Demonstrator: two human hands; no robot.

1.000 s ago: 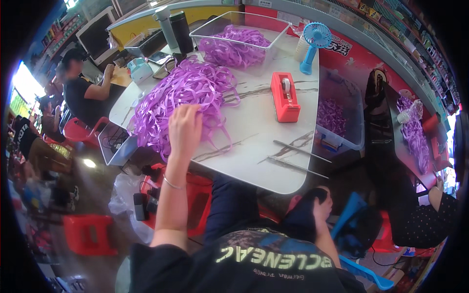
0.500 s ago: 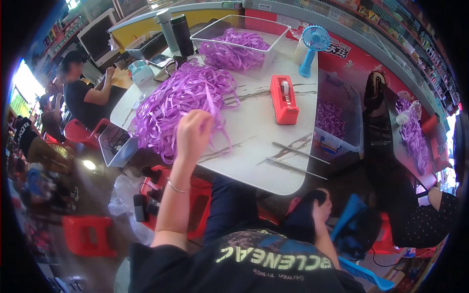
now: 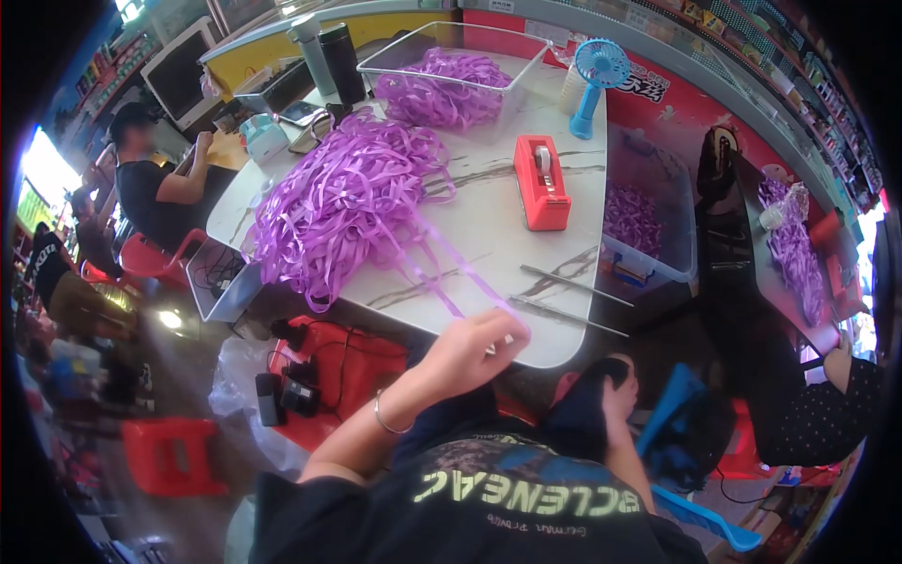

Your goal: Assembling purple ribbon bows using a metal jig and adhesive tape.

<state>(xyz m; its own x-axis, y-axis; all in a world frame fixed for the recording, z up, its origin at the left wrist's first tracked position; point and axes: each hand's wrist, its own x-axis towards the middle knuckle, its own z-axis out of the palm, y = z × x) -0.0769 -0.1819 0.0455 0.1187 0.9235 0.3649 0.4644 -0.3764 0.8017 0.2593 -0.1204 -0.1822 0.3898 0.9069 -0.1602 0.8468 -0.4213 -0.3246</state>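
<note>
My left hand (image 3: pixel 477 350), with a bracelet at its wrist, is closed on a purple ribbon (image 3: pixel 467 267) just over the table's near edge. Two lengths of ribbon stretch from the hand back to a large tangled pile of purple ribbon (image 3: pixel 348 197) on the left of the marble-patterned table (image 3: pixel 489 211). Down by my leg, right of the table's near corner, my right hand (image 3: pixel 620 398) rests against dark cloth; its fingers are not clear. Two thin metal rods (image 3: pixel 575 284) lie by the table's right edge. A red tape dispenser (image 3: pixel 542 193) stands beyond them.
At the back, a clear bin (image 3: pixel 517 99) holds more purple ribbon, near a blue handheld fan (image 3: pixel 592 89) and a dark bottle (image 3: pixel 343 66). A second clear tub (image 3: pixel 658 258) is right of the table. Red stools (image 3: pixel 174 456) stand at left. One person (image 3: pixel 155 183) sits beyond the table's left end.
My left hand has moved from the ribbon pile toward me and to the right, drawing purple ribbon out after it. My right hand has stayed in place.
</note>
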